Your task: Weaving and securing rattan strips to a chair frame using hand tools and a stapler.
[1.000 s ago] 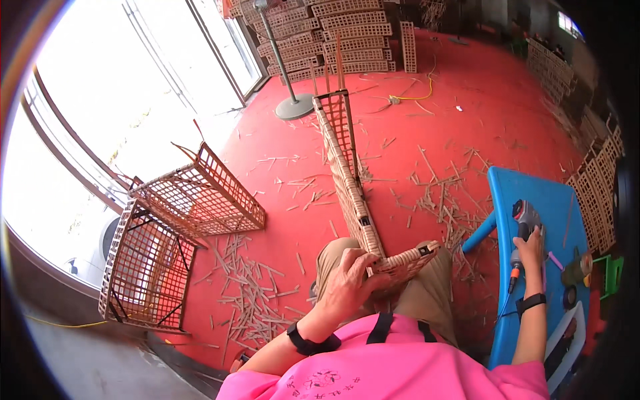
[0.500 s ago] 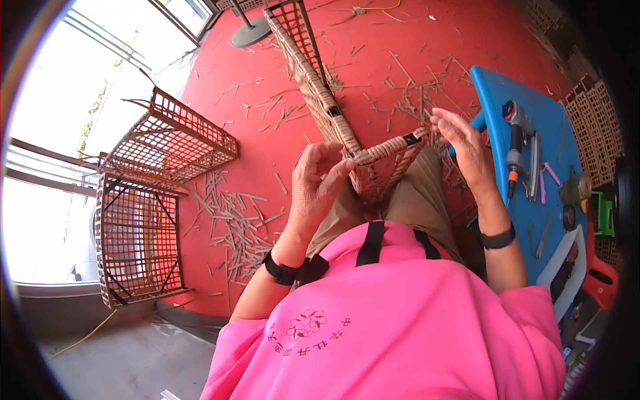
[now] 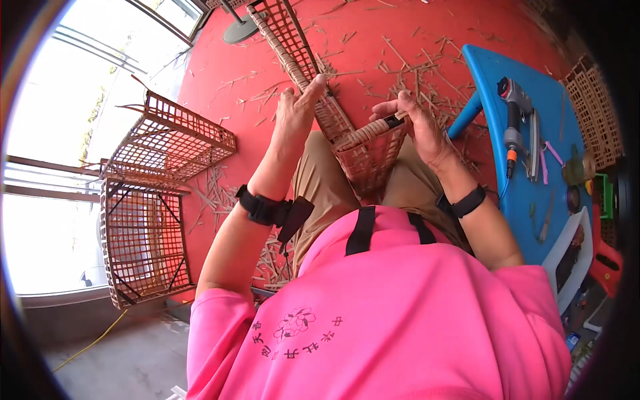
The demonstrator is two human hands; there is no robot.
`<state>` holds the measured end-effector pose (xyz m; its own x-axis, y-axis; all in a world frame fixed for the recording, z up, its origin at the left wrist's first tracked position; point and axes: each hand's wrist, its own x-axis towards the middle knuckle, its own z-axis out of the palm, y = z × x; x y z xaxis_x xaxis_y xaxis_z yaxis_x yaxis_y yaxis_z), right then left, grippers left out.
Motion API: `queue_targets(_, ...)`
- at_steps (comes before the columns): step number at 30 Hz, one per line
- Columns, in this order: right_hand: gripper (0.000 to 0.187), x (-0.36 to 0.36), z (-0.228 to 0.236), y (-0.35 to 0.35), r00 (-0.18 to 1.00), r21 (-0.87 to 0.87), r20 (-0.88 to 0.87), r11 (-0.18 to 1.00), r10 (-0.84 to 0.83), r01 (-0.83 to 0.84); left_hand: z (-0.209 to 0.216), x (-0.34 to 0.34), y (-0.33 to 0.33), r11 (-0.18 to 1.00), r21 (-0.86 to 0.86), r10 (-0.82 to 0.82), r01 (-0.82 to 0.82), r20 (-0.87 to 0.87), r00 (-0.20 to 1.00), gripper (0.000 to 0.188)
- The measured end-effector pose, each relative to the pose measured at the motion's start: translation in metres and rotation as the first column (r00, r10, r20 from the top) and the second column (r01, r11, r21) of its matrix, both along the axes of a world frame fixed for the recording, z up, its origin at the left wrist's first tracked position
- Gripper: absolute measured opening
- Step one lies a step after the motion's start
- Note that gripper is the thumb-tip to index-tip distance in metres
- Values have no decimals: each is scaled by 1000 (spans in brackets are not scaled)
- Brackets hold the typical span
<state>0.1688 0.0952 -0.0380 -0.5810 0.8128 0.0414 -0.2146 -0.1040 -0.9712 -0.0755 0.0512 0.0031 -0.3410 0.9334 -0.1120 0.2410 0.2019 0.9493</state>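
Between my knees stands an L-shaped woven wicker frame [image 3: 362, 136], its rim wrapped in tan flat strips. A long latticed side [image 3: 283, 57] runs away to the far left, and a shorter wrapped edge points right. My left hand [image 3: 295, 119] is raised over the long side, thumb stretched up and fingers apart; whether it touches the rim is unclear. My right hand [image 3: 427, 137] is at the right end of the shorter edge, beside a dark patch. Its fingers close round a short tan strip [image 3: 401, 115] there, partly hidden. Both wrists wear black bands.
A blue table [image 3: 490, 73] on the right carries a pneumatic tool [image 3: 513, 123], pink strips and a jar. Two brown lattice baskets [image 3: 143, 240] stand by the window at left. Cut strips [image 3: 427, 83] litter the red floor. More wicker panels [image 3: 593, 110] lean at far right.
My left hand has left the corner of the frame and moved up and away. My right hand has come in from the right to the end of the shorter edge.
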Motion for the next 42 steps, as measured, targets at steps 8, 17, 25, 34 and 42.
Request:
queue_targets(8,63,4,0,-4,999,12,-37,1000,1,0,-7,22,24,984,137,-85,114,-202,976,28)
queue_targets(17,86,-65,-2,-60,953,18,-96,957,288,-288,-7,-85,0,948,-97,-315,304,-437,842,57)
queue_targets(25,95,-125,-20,-26,979,491,183,854,90,-170,12,-159,23,800,-283,-565,529,-653,504,97)
queue_targets(34,102,0,-38,266,646,454,112,617,-755,642,23,-157,10,870,-258,-434,421,-806,403,85)
queue_targets(42,97,27,-31,362,759,319,91,741,-644,591,41,-96,-35,882,-215,-379,420,-853,360,73)
